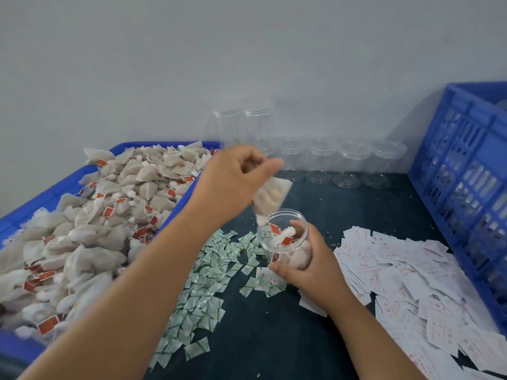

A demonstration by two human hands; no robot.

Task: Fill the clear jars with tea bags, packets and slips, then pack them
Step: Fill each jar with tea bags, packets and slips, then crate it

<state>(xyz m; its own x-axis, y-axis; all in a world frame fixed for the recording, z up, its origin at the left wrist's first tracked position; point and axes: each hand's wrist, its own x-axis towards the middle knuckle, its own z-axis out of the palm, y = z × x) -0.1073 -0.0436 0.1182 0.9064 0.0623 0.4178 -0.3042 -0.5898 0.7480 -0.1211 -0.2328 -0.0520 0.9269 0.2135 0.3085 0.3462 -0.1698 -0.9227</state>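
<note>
Roughly centre of the dark table (260, 338): left hand (236, 185) raised, thumb and fingertips pinched on the top corner of one tea bag (271, 198). The bag hung with its long axis near vertical, slanting down and to the left, lower tip just at the rim of the open jar (285, 237). Whether it touched the rim could not be told.

Right hand (310, 267) was wrapped round the jar's lower wall, thumb on the near side. The jar was tilted rather than upright, mouth turned up and toward the far left, base low in the palm. Tea bags already lay inside; three red tags counted through the plastic (the bags themselves overlapped too much to count).

Left: a blue tray (68, 179) heaped with a pile of tea bags (96, 215), too many to count. Between the tray and the jar, a loose scatter of green-and-white packets (203, 292), dozens. Right of the jar, a spread of white slips (411, 283) with red print, also uncountable.

Far side, against the wall (192, 64): four empty jars (321, 160) in a row, mouths up, and left of them two taller columns of stacked jars (258, 122). A blue crate (466, 149) stood at the right edge, clear jars dimly visible through its slots.
</note>
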